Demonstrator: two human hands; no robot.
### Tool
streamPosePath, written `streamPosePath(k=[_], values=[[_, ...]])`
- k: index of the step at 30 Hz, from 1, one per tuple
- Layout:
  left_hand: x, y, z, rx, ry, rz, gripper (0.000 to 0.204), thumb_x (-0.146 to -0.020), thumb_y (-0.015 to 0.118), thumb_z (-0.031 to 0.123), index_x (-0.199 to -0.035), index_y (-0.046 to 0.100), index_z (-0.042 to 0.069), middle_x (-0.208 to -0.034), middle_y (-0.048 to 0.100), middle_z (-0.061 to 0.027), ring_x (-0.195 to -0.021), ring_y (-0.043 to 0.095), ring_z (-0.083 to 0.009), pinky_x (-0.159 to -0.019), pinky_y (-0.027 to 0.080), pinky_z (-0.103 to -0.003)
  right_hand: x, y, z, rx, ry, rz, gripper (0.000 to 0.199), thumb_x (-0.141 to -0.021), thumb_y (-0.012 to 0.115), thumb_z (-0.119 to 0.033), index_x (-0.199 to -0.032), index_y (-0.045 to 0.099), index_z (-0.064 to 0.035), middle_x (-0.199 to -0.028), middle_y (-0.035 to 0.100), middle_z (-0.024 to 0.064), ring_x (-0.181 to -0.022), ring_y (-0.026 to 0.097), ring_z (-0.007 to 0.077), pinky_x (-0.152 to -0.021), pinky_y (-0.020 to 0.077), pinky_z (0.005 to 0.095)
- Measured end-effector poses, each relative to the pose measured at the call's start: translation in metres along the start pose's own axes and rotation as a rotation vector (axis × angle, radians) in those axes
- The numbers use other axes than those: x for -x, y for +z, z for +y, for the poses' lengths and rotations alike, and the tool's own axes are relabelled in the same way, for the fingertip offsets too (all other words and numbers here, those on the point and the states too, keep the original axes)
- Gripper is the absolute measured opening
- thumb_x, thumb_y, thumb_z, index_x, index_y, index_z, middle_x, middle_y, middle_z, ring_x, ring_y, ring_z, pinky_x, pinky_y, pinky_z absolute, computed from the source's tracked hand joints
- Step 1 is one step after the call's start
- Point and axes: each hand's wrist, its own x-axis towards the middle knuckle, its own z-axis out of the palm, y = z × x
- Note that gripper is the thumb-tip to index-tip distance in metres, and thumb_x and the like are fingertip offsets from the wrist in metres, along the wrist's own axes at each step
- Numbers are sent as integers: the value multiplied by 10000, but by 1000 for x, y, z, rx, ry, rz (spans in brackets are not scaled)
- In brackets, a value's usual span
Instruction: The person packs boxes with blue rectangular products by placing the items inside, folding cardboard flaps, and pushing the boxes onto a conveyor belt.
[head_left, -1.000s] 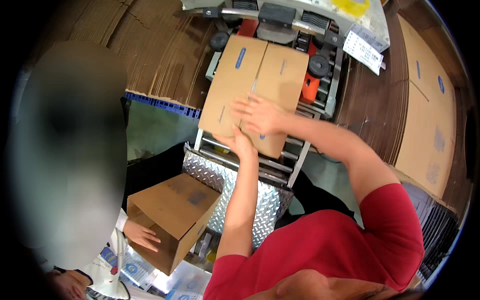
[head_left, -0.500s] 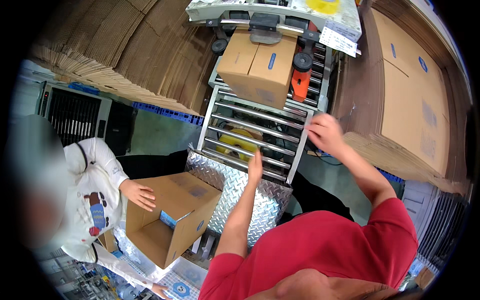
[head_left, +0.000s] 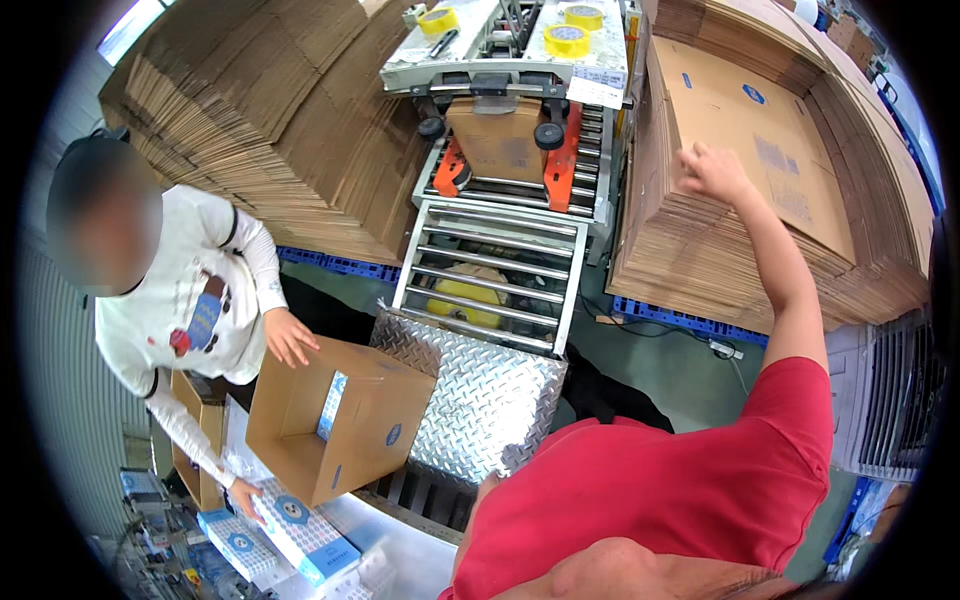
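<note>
Visibly, the open carton holds a blue-white box; left grip, right grip: can't tell

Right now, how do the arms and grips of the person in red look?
The right arm has a plain red short sleeve; below it the arm and right grip are bare, with no glove or watch visible. The left arm is mostly hidden.

Flattened brown cartons lie stacked at right.
</note>
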Motion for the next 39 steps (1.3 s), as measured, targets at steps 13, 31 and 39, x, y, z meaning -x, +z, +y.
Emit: streamPosePath(k=[13,31,39], values=[[94,-189,303,1347,791,-722,578,-952,374,427,-1342,336,2,-1286,473,-154,-1159,491,-224,-982,389,-384,174,-108,-297,-202,-115,17,320,-741,601,-181,-1059,581,-156,-717,561,58,-705,599,252,-589,492,373],[128,-201,113,143,597,892,302,-849,585,170,-1093,558,-6,-997,616,-186,-926,598,-340,-824,463,-376,28,75,-86,-1872,490,509,356,-924,506,-308,-1164,499,-45,-1009,534,32,-896,488,124,-776,391,286],[290,-220,214,-361,682,1360,406,-720,650,170,-1113,593,88,-1222,516,-162,-1131,481,-326,-953,363,-464,-50,-109,-318,-1014,-745,764,433,-430,804,-278,-689,522,-75,-733,519,51,-741,487,266,-714,341,388]])
